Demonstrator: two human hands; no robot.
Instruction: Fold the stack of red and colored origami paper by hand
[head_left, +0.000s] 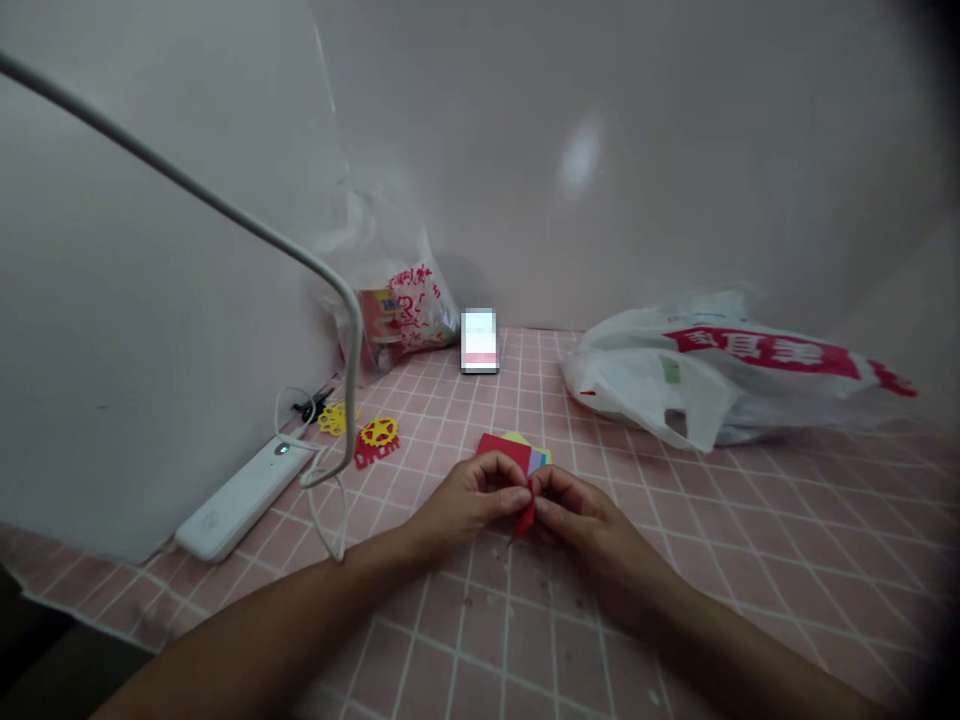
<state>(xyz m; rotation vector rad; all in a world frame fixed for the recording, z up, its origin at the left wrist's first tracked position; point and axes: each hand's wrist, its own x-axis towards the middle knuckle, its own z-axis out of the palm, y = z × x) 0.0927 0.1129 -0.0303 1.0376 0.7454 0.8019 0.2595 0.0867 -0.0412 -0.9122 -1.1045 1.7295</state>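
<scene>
Between my two hands is a small folded piece of red paper, its pointed end hanging down toward the table. My left hand pinches it from the left with thumb and fingers. From the right, my right hand grips the same paper, the fingertips of both hands nearly meeting. Just behind my hands lies a stack of coloured paper squares, red on top, with blue and yellow sheets fanned out to the right. My left fingers hide part of that stack.
White power bank with a cable lies left, near yellow and red cut-out pieces. A grey bent rod crosses the upper left. Plastic bags stand at back left and right; a blurred-out phone-like object stands between them.
</scene>
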